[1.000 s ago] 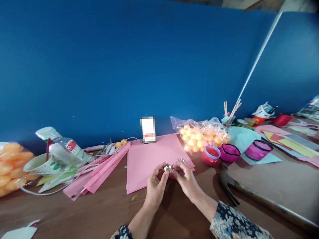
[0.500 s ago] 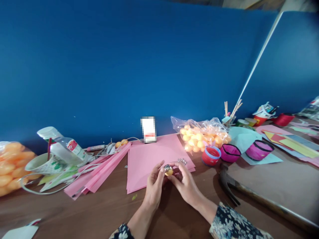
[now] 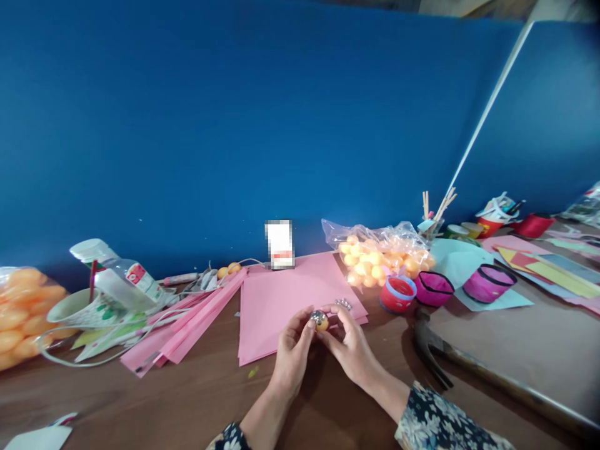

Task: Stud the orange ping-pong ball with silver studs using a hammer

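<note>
Between my two hands is a small orange ball (image 3: 321, 324) with shiny silver pieces on its upper side; whether these are beads or bells is too small to tell. My left hand (image 3: 295, 344) grips the ball from the left with thumb and fingers. From the right, my right hand (image 3: 347, 340) pinches it the same way, its fingertips partly hidden behind the ball. Just beyond my right fingers, a little cluster of silver pieces (image 3: 344, 304) rests on the stack of pink paper (image 3: 285, 300).
A clear bag of orange balls (image 3: 375, 259) lies behind, beside a red-and-blue round cup (image 3: 398, 294) and magenta cups (image 3: 434, 289). At right lies a hammer (image 3: 497, 369). Pink strips (image 3: 187, 325), a plastic bottle (image 3: 140, 281) and another bag of balls (image 3: 28, 312) are at left.
The ball has turned slightly in my fingers, so its silver side shows differently. Both hands have shifted a little to the right; the grip stays.
</note>
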A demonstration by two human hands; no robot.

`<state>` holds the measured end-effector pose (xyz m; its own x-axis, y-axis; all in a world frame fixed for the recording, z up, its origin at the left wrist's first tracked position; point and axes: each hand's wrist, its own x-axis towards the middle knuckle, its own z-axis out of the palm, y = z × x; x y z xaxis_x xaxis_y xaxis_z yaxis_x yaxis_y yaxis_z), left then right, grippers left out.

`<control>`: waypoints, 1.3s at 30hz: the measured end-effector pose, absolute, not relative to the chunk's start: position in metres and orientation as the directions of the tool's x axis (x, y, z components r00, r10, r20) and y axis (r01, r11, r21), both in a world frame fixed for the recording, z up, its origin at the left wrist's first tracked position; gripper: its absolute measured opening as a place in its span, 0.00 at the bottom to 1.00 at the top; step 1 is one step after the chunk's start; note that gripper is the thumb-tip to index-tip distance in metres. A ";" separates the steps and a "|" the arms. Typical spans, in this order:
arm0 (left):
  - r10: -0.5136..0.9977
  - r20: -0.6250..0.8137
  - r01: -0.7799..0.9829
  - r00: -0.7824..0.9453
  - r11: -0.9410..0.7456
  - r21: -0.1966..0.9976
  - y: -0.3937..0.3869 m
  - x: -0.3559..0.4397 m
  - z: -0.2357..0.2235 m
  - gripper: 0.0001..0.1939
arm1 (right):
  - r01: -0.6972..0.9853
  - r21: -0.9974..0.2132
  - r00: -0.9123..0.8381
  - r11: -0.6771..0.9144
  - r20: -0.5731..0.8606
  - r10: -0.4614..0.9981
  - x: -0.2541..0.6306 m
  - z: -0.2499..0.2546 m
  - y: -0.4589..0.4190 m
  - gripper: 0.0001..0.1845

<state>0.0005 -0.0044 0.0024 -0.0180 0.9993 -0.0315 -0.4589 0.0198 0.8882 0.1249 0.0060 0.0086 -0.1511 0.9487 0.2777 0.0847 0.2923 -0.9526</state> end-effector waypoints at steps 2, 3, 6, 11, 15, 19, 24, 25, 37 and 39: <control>0.999 -0.035 -0.481 0.001 0.031 0.876 -0.005 0.000 0.004 0.21 | 0.056 -0.956 -0.146 0.286 0.276 0.950 0.125 0.009 0.006 0.15; 0.999 -0.037 -0.491 0.007 0.036 0.871 -0.005 0.000 0.004 0.21 | 0.044 -0.958 -0.146 0.284 0.275 0.950 0.125 0.009 0.006 0.15; 0.999 -0.035 -0.503 0.021 0.041 0.863 -0.005 0.000 0.005 0.20 | 0.044 -0.956 -0.162 0.288 0.278 0.947 0.126 0.010 0.006 0.16; 0.999 -0.031 -0.476 0.010 0.032 0.879 -0.005 0.001 0.007 0.17 | 0.129 -0.935 -0.176 0.330 0.306 0.936 0.127 0.009 0.006 0.18; 1.000 -0.013 -0.461 0.017 0.019 0.887 -0.006 0.002 0.008 0.15 | 0.127 -0.937 -0.156 0.324 0.304 0.940 0.126 0.009 0.006 0.18; 1.000 -0.006 -0.452 0.017 0.013 0.892 -0.006 0.001 0.007 0.17 | 0.170 -0.921 -0.161 0.351 0.326 0.932 0.125 0.011 0.005 0.19; 1.000 0.014 -0.398 0.021 -0.004 0.917 -0.006 0.001 0.009 0.17 | 0.250 -0.852 -0.162 0.461 0.432 0.887 0.126 0.014 0.004 0.17; 1.000 0.010 -0.387 0.019 -0.002 0.922 -0.005 0.001 0.009 0.17 | 0.265 -0.837 -0.162 0.479 0.451 0.878 0.126 0.014 0.004 0.16; 1.000 -0.010 -0.440 0.015 0.016 0.898 -0.006 0.003 0.013 0.19 | 0.218 -0.906 -0.121 0.364 0.345 0.931 0.126 0.012 0.005 0.17; 1.000 0.013 -0.425 0.005 -0.009 0.905 -0.007 0.003 0.015 0.20 | 0.230 -0.889 -0.118 0.396 0.379 0.918 0.126 0.015 0.004 0.16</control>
